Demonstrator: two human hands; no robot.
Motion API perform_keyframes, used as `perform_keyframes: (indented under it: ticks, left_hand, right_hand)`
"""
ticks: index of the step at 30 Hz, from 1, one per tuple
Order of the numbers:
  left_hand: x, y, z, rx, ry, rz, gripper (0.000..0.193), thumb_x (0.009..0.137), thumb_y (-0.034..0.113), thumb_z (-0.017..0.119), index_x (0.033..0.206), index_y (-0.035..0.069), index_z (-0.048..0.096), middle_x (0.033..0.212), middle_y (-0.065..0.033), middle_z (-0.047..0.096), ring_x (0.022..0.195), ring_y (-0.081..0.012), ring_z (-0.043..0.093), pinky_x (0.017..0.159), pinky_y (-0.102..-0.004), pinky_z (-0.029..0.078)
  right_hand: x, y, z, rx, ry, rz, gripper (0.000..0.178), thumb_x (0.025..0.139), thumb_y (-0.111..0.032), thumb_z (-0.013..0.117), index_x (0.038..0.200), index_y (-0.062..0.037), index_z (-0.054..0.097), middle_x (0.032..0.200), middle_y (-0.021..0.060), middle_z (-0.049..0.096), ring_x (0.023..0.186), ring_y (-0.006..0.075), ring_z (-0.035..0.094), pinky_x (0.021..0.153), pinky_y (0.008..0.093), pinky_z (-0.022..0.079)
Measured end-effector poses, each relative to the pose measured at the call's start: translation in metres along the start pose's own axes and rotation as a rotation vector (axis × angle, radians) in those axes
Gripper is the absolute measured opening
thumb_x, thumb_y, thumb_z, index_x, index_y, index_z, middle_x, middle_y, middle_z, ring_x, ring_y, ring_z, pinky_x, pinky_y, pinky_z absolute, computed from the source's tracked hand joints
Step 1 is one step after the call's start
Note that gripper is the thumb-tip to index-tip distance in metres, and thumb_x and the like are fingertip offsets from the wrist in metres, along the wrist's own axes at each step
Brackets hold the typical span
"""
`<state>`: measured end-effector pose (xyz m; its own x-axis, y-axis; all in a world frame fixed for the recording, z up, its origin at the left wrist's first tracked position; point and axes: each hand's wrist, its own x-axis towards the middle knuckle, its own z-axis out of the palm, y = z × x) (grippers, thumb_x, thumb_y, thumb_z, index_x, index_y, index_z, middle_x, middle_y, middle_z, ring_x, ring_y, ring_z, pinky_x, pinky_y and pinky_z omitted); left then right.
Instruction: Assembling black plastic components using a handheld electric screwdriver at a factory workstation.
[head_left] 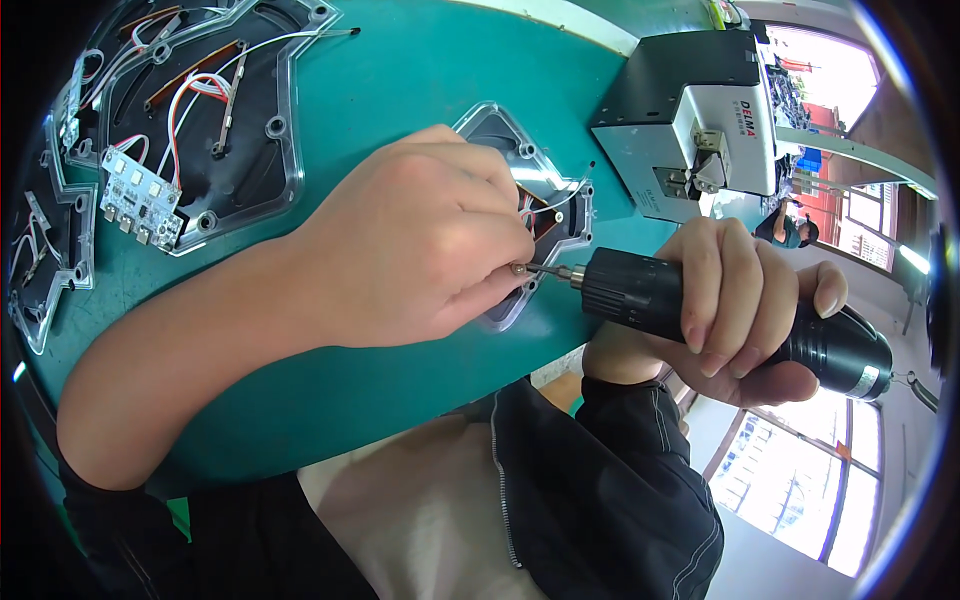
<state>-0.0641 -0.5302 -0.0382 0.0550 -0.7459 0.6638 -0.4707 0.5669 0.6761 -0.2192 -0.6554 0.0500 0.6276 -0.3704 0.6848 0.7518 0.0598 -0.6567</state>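
Green desk, bright window beyond. My right fingers grip the black screwdriver, its bit meeting my closed left fingers.

An electric screwdriver, circuit board and wired housings mark an electronics workshop.

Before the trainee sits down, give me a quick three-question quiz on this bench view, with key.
1. Which hand grips the black electric screwdriver?
2. True or false: the white circuit board lies to the left of the left hand.
3. The screwdriver bit points toward:
A) the windows
B) the left hand's fingertips
C) the boxy benchtop machine

Key:
1. The right hand
2. True
3. B
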Motion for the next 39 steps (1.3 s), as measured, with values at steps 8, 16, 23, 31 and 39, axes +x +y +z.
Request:
perform_keyframes:
  ticks: [8, 16, 23, 31, 39]
  left_hand:
    - [0.0, 0.0, 0.0, 0.034, -0.039, -0.032, 0.02, 0.062, -0.001, 0.08, 0.075, 0.008, 0.068, 0.075, -0.0005, 0.067, 0.079, -0.0195, 0.066, 0.066, -0.0341, 0.046]
    - [0.001, 0.0, 0.004, 0.016, -0.01, -0.021, 0.022, 0.06, -0.001, 0.08, 0.076, 0.008, 0.068, 0.075, -0.0006, 0.066, 0.08, -0.0197, 0.066, 0.067, -0.0343, 0.046]
    - [0.001, 0.0, 0.003, 0.012, -0.019, -0.021, 0.022, 0.06, -0.002, 0.079, 0.076, 0.008, 0.068, 0.075, -0.0005, 0.067, 0.081, -0.0194, 0.067, 0.069, -0.0344, 0.047]
    - [0.002, 0.0, 0.001, -0.019, -0.059, -0.02, 0.021, 0.061, -0.002, 0.08, 0.076, 0.007, 0.069, 0.077, -0.0007, 0.068, 0.082, -0.0196, 0.067, 0.071, -0.0343, 0.048]
    - [0.001, 0.0, 0.0, -0.049, -0.062, -0.01, 0.023, 0.061, 0.001, 0.085, 0.08, 0.006, 0.072, 0.08, -0.0011, 0.069, 0.083, -0.02, 0.067, 0.071, -0.0362, 0.048]
  right_hand:
    - [-0.001, 0.003, 0.004, 0.047, 0.01, -0.01, 0.039, 0.089, -0.024, 0.08, 0.111, -0.0053, 0.053, 0.063, -0.0026, 0.063, 0.052, 0.0082, 0.063, 0.055, 0.0231, 0.057]
    - [-0.003, -0.003, 0.0, -0.013, -0.035, -0.009, 0.039, 0.09, -0.024, 0.079, 0.113, -0.0052, 0.053, 0.064, -0.0019, 0.064, 0.052, 0.0078, 0.063, 0.054, 0.0222, 0.057]
    - [-0.002, -0.004, -0.003, -0.026, -0.092, 0.011, 0.04, 0.091, -0.024, 0.078, 0.114, -0.0045, 0.051, 0.064, -0.0006, 0.064, 0.051, 0.0081, 0.063, 0.053, 0.0223, 0.057]
    - [0.0, -0.008, -0.005, -0.007, -0.153, 0.05, 0.041, 0.09, -0.022, 0.08, 0.115, -0.0045, 0.051, 0.063, -0.0001, 0.065, 0.048, 0.008, 0.061, 0.05, 0.0202, 0.056]
    - [0.0, -0.004, -0.007, 0.003, -0.179, 0.021, 0.043, 0.089, -0.021, 0.081, 0.115, -0.0037, 0.052, 0.062, 0.0002, 0.064, 0.048, 0.0083, 0.061, 0.05, 0.0207, 0.056]
